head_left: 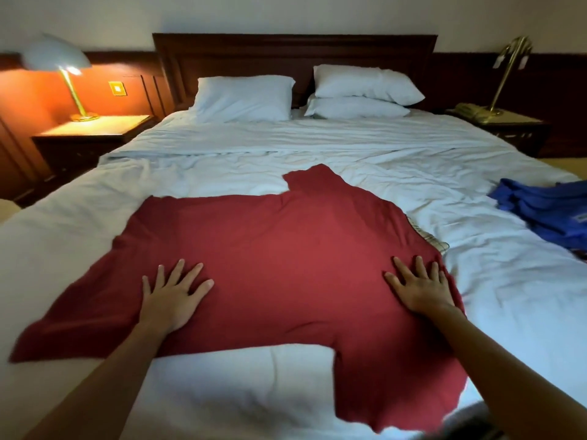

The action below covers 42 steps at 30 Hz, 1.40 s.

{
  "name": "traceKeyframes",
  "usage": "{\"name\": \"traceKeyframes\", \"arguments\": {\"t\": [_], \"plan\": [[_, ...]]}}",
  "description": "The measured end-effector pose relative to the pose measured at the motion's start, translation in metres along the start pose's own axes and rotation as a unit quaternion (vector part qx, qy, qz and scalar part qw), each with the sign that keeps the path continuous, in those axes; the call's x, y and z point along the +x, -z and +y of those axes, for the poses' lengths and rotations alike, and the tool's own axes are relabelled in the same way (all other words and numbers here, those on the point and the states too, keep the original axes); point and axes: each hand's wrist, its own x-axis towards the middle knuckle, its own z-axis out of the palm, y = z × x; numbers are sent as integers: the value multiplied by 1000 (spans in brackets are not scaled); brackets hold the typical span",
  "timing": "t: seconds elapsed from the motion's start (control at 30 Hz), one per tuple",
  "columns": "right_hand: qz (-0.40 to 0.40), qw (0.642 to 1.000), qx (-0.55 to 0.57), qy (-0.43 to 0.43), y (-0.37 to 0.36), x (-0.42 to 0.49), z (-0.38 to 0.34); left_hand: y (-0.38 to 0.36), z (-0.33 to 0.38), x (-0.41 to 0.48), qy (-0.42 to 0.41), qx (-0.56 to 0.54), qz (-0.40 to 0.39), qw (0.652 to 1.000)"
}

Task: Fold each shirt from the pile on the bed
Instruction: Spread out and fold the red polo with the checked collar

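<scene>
Across the whole view, the bed (413, 185), white sheets rumpled, runs back to a dark wooden headboard (295, 55). Spread flat over its near half is the red shirt (286, 236), lying sideways, one sleeve reaching toward the pillows, the other draped to the near edge on the right. Nothing lies on top of it but the two hands. Up at the head, one pillow (243, 98) on the left, and a stack of two (359, 96) on the right. Far right, well apart from the shirt, a blue pile (546, 208) of clothing sits at the bed's edge. A left nightstand (92, 134) carries a lit lamp (57, 58), glowing orange on the wall; the right nightstand (508, 125) has a brass lamp (508, 68), unlit, and a phone (473, 111) beside its base. Peeking out from under the shirt's right edge, a strip of checked cloth (430, 238). Now the hands: left hand (173, 296) palm down on the shirt's left part, fingers straight and fanned wide, pressing the fabric flat. Right hand (419, 287) the same, palm down near the shirt's right edge, fingers splayed, gripping nothing. Both forearms come in bare from the bottom corners.
</scene>
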Motion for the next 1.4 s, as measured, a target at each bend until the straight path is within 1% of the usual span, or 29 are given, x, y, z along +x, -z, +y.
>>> {"name": "traceKeyframes", "arguments": {"t": [0.1,0.17,0.23,0.33,0.37,0.43,0.53,0.57,0.6,0.63,0.7,0.73,0.77,0.8,0.83,0.9,0.97,1.0,1.03,1.07,1.13,1.17,1.23,1.4], "plan": [[-9,1000,4,-14,1,-16,-9,6,-25,-12,36,-9,-1,999],[-10,1000,19,-3,3,-31,-25,9,-44,-19,62,-15,-4,998],[-5,997,37,67,4,-51,-51,13,-68,-26,93,-26,-2,995],[-6,979,47,200,-3,-83,-90,15,-104,-33,121,-19,-5,992],[-6,973,41,226,-8,-90,-99,15,-112,-35,124,-2,-11,992],[1,969,27,246,-17,-98,-108,19,-118,-38,141,10,-19,990],[1,967,25,252,-21,-101,-107,30,-107,-40,181,9,-38,983],[-5,967,25,254,-21,-102,-105,35,-101,-42,181,13,-45,982],[-10,966,24,255,-21,-103,-104,37,-97,-43,159,18,-44,986],[-11,966,24,257,-20,-104,-104,36,-92,-46,112,15,-36,993],[-7,965,23,260,-20,-109,-106,28,-84,-54,-18,-11,-36,999],[-6,965,23,262,-19,-111,-106,24,-81,-58,-61,-27,-42,997],[-8,964,24,265,-19,-114,-105,21,-80,-61,-74,-41,-48,995],[-12,963,26,270,-18,-116,-104,21,-82,-63,-62,-48,-53,996],[-16,961,27,274,-16,-117,-102,23,-87,-64,-31,-44,-60,997],[-17,961,40,272,-12,-117,-101,33,-96,-59,56,-12,-82,995],[9,964,66,258,-5,-107,-107,51,-94,-49,124,4,-79,989],[22,964,75,254,-3,-100,-113,57,-88,-42,123,-2,-60,991],[23,964,77,254,-2,-93,-122,59,-78,-35,92,-16,-40,995],[14,963,73,258,-2,-87,-132,59,-67,-28,40,-35,-32,998],[-9,962,47,268,-7,-78,-153,45,-45,-16,-60,-54,-49,996],[-14,963,35,268,-9,-74,-162,35,-38,-10,-77,-48,-60,994],[-10,966,28,255,-13,-64,-175,21,-40,8,-50,-43,-58,996],[0,974,9,226,-20,-26,-185,26,-80,83,98,-20,-63,993]]}}
